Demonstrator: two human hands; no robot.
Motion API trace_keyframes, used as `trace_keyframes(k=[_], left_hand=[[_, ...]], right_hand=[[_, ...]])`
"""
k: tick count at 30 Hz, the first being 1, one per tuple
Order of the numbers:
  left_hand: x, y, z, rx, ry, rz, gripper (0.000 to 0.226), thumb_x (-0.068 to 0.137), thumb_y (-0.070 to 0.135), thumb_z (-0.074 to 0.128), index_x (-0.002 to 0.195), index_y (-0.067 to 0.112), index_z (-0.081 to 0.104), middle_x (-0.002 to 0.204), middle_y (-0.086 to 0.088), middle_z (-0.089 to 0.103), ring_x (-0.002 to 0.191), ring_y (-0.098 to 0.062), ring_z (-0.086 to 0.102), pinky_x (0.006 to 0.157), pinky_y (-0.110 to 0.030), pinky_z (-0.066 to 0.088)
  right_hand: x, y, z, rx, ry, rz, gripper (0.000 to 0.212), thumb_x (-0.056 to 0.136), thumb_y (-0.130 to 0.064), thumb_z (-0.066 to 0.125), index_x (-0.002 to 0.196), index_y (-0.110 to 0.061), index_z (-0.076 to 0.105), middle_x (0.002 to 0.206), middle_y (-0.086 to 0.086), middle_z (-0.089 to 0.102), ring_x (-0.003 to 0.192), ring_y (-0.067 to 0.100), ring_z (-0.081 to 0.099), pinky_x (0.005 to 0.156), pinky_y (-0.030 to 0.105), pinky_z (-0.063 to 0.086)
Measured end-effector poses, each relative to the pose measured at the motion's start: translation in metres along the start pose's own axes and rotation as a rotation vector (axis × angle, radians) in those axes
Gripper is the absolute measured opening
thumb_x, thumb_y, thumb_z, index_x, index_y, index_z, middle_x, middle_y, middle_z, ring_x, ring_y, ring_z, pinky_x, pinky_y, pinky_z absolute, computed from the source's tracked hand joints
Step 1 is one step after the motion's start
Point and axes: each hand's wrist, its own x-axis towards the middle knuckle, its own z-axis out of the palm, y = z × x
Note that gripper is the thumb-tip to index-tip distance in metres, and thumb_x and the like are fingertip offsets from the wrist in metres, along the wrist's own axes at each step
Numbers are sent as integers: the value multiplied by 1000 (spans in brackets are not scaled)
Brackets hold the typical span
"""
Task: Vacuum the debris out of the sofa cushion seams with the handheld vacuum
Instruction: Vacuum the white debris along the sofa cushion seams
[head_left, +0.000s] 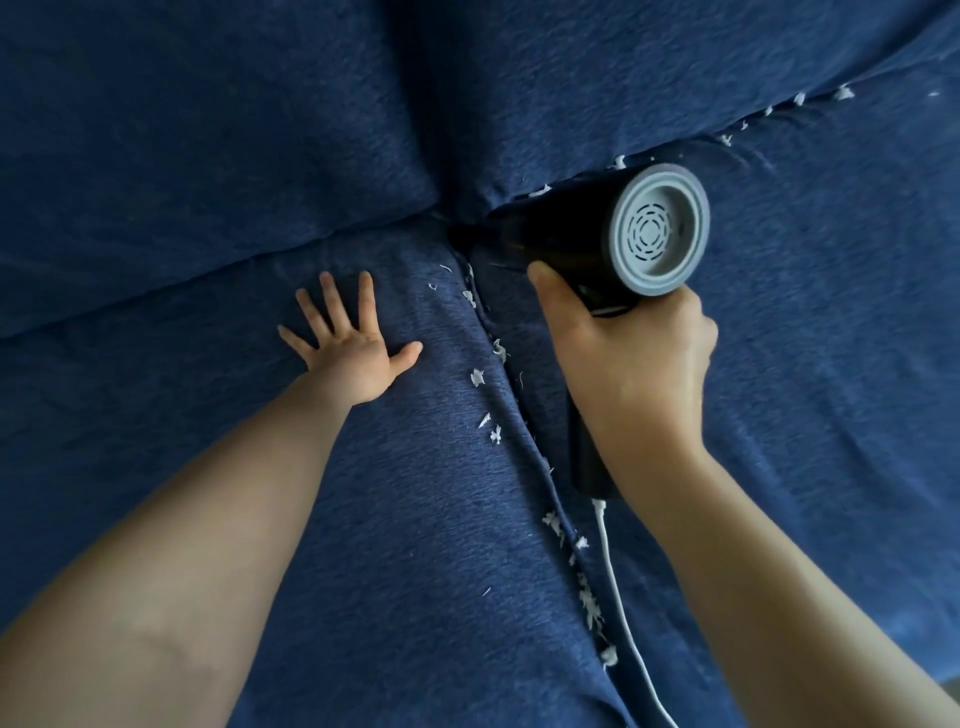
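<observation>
A black handheld vacuum (571, 234) with a grey vented rear cap points its nozzle into the junction where the blue sofa cushions meet. My right hand (634, 364) grips its handle from the right. My left hand (353, 348) lies flat with fingers spread on the left seat cushion (260, 467), just left of the seam. White paper-like debris (587, 597) is strewn along the seam between the seat cushions, and more debris (800, 98) lines the seam under the right back cushion. The nozzle tip is hidden in the gap.
A white cord (623, 623) runs from the vacuum handle's base down along the right seat cushion (805, 364) toward the bottom edge. Two back cushions (208, 130) fill the upper part of the view.
</observation>
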Motion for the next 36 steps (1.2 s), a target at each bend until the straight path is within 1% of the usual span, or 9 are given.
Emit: trace_keyframes(k=[7, 11, 14, 16, 21, 27, 29, 33, 36], left_hand=[[-14, 0, 4, 8, 14, 22, 95, 82, 79, 19, 145, 28, -31, 154, -10, -35, 142, -39, -26, 111, -67, -7], [-21, 0, 12, 17, 34, 42, 89, 86, 74, 15, 147, 27, -28, 155, -9, -32, 143, -38, -25, 111, -65, -8], [-23, -1, 15, 29, 33, 46, 88, 86, 74, 15, 146, 27, -29, 155, -9, -33, 143, -38, -25, 112, -64, -8], [-22, -2, 15, 31, 31, 46, 89, 85, 74, 14, 146, 27, -30, 155, -8, -33, 143, -38, -25, 112, -64, -8], [-20, -2, 17, 31, 38, 43, 90, 82, 76, 11, 145, 27, -31, 155, -9, -33, 142, -38, -26, 110, -64, -10], [-18, -2, 18, 29, 32, 37, 90, 80, 76, 9, 143, 28, -35, 154, -8, -35, 142, -38, -28, 109, -65, -11], [-18, -2, 18, 23, 28, 42, 90, 81, 76, 10, 143, 28, -35, 153, -8, -36, 141, -38, -29, 109, -65, -11], [-18, -1, 18, 15, 17, 51, 91, 81, 76, 10, 143, 27, -35, 152, -8, -38, 140, -38, -31, 108, -66, -13], [-17, -1, 19, 13, 25, 51, 92, 80, 76, 10, 143, 27, -35, 152, -8, -38, 140, -39, -31, 108, -66, -13]], right_hand=[[-15, 8, -23, -7, -13, 17, 70, 59, -78, 58, 88, -15, 69, 80, 5, 71, 90, 19, 62, 73, 25, 43], [-18, 7, -30, -1, -5, -4, 57, 67, -71, 65, 82, -16, 69, 74, 2, 70, 90, 15, 60, 73, 25, 44], [-23, 4, -39, 54, 62, -37, 49, 66, -67, 69, 72, -19, 66, 61, -6, 67, 79, 5, 63, 64, 9, 43], [-26, 2, -41, 74, 57, -38, 47, 66, -66, 70, 67, -19, 64, 57, -7, 65, 73, 8, 65, 62, 8, 42], [-26, 9, -27, 35, 13, -67, 52, 67, -67, 69, 81, -17, 69, 74, -2, 70, 86, 13, 62, 63, 15, 34], [-18, 10, -26, 78, 71, -66, 53, 66, -68, 67, 77, -16, 68, 67, -4, 68, 78, 8, 59, 61, -6, 31], [-14, 6, -22, 84, 76, -90, 52, 66, -68, 68, 81, -18, 69, 71, -4, 69, 77, 5, 55, 61, -8, 29], [-1, -1, 0, 62, 60, -102, 54, 67, -66, 70, 96, -21, 70, 89, -4, 72, 87, 4, 52, 64, 8, 35], [3, -6, 17, 5, 67, -84, 55, 68, -67, 70, 100, -22, 68, 95, 0, 71, 100, 21, 59, 74, 25, 41]])
